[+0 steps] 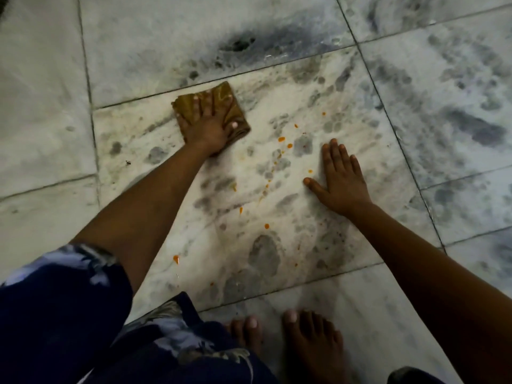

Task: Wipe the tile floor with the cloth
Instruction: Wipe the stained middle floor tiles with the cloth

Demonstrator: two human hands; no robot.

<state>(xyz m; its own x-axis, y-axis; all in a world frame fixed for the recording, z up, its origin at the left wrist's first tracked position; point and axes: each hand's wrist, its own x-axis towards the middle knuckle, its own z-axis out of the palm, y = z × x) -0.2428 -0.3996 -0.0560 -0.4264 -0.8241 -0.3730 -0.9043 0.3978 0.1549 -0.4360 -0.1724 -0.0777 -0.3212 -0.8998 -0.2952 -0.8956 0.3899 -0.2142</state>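
I have the cloth (213, 112) under my left hand (206, 126), at the far-left corner of the stained tile (346, 106). The fingers (197, 105) are spread and fairly straight, pressing flat on the folded brown cloth rather than gripping it; the thumb lies out toward the right edge of the fold. My right hand (342, 178) is flat on the floor (41, 120) at the right side of the same tile, fingers straight and close together, holding nothing — it looks like a prop for my weight.

What the coming stroke turns on is where the mess lies from the cloth. The orange spots (281, 139) run in a loose line from just right of the cloth, near and leftward, toward a bigger blob (176, 259) by my sleeve (63, 300). So the dirt is to the right of and nearer than the cloth, between my two hands. The cloth sits as a tilted square, with no real long axis to speak of, one corner pointing far.

I judge the wiping barely begun — most spots look untouched. The left hand is the one on the cloth and nearer to the trail, so the stroke I would make is a pull toward me and rightward. The right hand rests just beside a small spot (310, 171) and may have to lift. My bare feet (310, 336) stand on the near tile.
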